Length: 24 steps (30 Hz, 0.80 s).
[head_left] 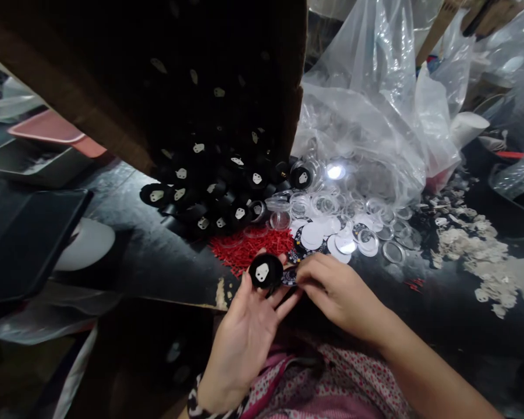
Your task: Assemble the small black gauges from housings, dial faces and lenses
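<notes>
My left hand, palm up, holds a round black case between thumb and fingers. Inside the case sits a small white piece with dark holes. Close to the case's right side, my right hand pinches a dark printed disc, partly hidden by the fingertips. Just beyond my hands lie a heap of thin red pieces and a pile of white discs mixed with black printed ones. Clear round rings are heaped behind them.
A large cardboard box lies tipped with several black cases spilling out. Clear plastic bags stand behind the rings. Small white pieces are heaped at right. A pink tray and a white round container are at left.
</notes>
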{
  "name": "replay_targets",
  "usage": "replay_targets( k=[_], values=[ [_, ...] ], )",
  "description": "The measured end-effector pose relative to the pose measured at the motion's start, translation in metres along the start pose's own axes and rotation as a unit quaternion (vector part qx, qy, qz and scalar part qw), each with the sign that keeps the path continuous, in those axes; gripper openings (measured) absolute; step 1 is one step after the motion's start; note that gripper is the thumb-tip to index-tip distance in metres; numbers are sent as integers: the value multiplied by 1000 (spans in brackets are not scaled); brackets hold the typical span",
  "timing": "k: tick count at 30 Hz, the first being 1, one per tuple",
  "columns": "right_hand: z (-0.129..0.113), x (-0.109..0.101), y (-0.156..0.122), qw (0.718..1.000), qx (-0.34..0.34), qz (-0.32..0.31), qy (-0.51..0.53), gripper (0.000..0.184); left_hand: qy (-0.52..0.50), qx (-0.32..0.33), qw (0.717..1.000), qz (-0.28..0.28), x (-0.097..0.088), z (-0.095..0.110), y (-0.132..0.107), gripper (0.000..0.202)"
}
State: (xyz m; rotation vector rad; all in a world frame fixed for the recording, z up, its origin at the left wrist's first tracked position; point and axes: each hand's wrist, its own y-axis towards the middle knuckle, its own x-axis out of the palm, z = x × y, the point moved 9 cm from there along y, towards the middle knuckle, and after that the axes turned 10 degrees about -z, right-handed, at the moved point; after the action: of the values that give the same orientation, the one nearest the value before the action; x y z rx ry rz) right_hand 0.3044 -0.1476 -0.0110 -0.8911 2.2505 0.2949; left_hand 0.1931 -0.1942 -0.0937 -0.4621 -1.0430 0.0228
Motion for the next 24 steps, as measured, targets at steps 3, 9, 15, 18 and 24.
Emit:
replay_targets(
  k=[3,9,15,18,24],
  values=[
    [-3,8,-3,999,-9,5,50,10,42,48,998,21,-3,6,-3,35],
    [23,2,-10,975,108,117,152,17,112,131,984,37,-6,10,-17,32],
    [8,-5,-9,979,70,127,144,17,133,52,989,36,-2,-5,-8,33],
    [-4,-3,-5,987,42,116,103,18,158,23,986,44,-3,-12,-8,32],
    [6,2,-2,987,110,83,87,7,237,15,971,11,-9,-15,-8,37]
  ],
)
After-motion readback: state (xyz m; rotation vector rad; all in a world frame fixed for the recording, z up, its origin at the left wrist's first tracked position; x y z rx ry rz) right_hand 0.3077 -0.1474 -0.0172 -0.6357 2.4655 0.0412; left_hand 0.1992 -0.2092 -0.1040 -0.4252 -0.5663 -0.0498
